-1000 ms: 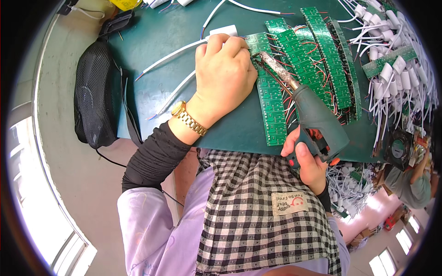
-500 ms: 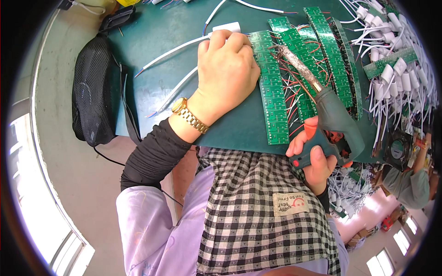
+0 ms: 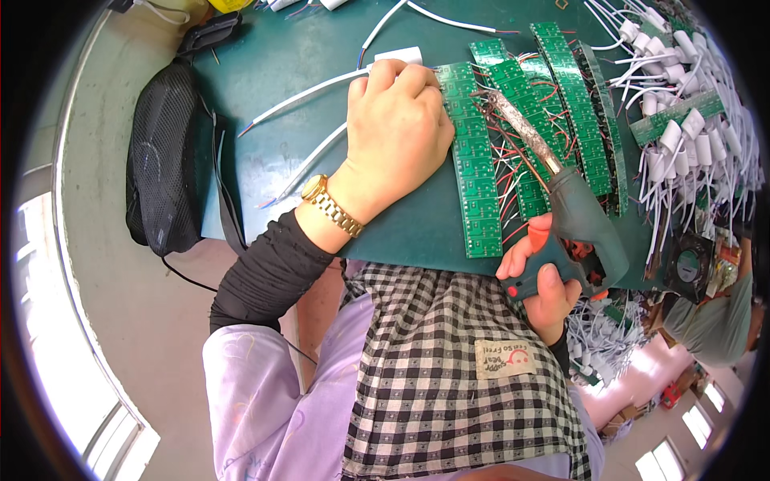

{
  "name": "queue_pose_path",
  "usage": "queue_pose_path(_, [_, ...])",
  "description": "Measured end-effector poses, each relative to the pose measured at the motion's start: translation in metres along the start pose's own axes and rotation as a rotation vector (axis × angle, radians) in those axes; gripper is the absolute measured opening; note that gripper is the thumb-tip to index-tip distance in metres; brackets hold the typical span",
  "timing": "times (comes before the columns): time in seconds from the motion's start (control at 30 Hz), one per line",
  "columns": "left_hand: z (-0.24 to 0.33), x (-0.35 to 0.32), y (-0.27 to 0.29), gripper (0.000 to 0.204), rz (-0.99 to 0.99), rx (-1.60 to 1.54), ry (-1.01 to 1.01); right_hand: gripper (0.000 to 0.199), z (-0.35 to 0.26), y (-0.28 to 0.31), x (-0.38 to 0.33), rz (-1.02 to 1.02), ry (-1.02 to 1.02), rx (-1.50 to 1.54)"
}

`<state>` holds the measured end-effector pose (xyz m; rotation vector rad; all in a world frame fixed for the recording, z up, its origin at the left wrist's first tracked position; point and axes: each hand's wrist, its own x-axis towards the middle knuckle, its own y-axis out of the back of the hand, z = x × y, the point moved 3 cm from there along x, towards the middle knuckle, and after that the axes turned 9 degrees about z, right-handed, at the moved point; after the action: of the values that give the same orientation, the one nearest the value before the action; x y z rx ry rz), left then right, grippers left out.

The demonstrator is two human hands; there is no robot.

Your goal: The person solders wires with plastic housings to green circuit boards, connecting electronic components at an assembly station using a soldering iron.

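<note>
My right hand point(image 3: 545, 293) grips a soldering gun point(image 3: 589, 216) with a dark body and orange-red trigger, a finger on that trigger. Its scorched metal barrel slants up left, the tip close to the upper right edge of a long green circuit board strip point(image 3: 479, 192). My left hand point(image 3: 399, 132) is closed at the strip's upper left end, fingertips hidden beneath it. Two white cables, one of them an upper cable point(image 3: 309, 94), run in under that hand, so what it pinches cannot be made out. Just beyond the knuckles lies a white cylinder point(image 3: 401, 56).
More green board strips point(image 3: 573, 104) with red and white wires lie right of the gun tip. A heap of white cabled cylinders point(image 3: 682, 136) fills the far right. A black mesh case point(image 3: 164, 156) sits at the table's left edge. Another person's sleeve point(image 3: 714, 321) shows at right.
The view has shifted slightly, so the boards and gun appear a little lower. Both hands keep their hold, and the gun tip stays by the strip's upper edge.
</note>
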<state>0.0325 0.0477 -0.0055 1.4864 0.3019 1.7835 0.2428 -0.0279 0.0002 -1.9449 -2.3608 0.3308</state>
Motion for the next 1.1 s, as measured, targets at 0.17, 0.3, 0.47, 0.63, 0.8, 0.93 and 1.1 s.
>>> queue_pose_path(0.17, [-0.001,-0.001,0.001,0.009,-0.008,-0.007,0.008,0.053,0.000,-0.003,-0.002,0.017,0.007,0.011])
queue_pose_path(0.3, [-0.001,0.000,0.001,0.011,-0.029,-0.009,0.023,0.052,0.001,-0.004,-0.003,0.019,0.024,0.010])
queue_pose_path(0.47, [0.000,0.002,0.002,0.014,-0.036,-0.025,0.037,0.052,-0.002,-0.005,-0.004,0.017,-0.011,0.064])
queue_pose_path(0.63, [-0.007,0.001,0.001,0.012,-0.039,-0.117,0.088,0.052,0.000,-0.006,-0.001,0.002,0.031,0.022])
queue_pose_path(0.8, [-0.010,0.006,0.004,0.011,-0.093,-0.245,0.094,0.048,0.004,-0.001,-0.001,-0.015,-0.033,0.117])
queue_pose_path(0.93, [-0.008,0.006,0.003,0.012,-0.107,-0.206,0.085,0.048,0.003,-0.002,0.001,-0.023,-0.061,0.080])
queue_pose_path(1.1, [-0.012,0.006,-0.001,0.008,-0.103,-0.213,0.054,0.047,0.001,-0.001,0.001,-0.037,-0.045,-0.027])
